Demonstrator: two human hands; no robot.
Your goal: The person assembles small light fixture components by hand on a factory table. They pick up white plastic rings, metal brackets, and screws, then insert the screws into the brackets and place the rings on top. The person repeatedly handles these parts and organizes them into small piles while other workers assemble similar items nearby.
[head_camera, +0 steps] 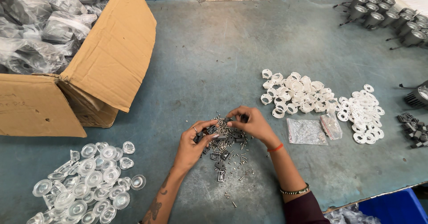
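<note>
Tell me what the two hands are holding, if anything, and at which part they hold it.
Both the left hand and the right hand pinch small dark metal parts over the pile, between the fingertips. The exact part gripped is too small to tell.

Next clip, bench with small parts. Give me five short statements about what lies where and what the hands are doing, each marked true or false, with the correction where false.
1. Both hands work over a pile of small dark metal parts and screws. True.
2. The left hand rests on the cardboard box. False: it is at the metal pile, well apart from the box.
3. Clear lenses lie at the near left of the table. True.
4. The white plastic rings sit inside the box. False: they lie loose on the table; the box holds plastic-wrapped items.
5. The right hand is empty and flat. False: its fingers pinch a small dark part.
</note>
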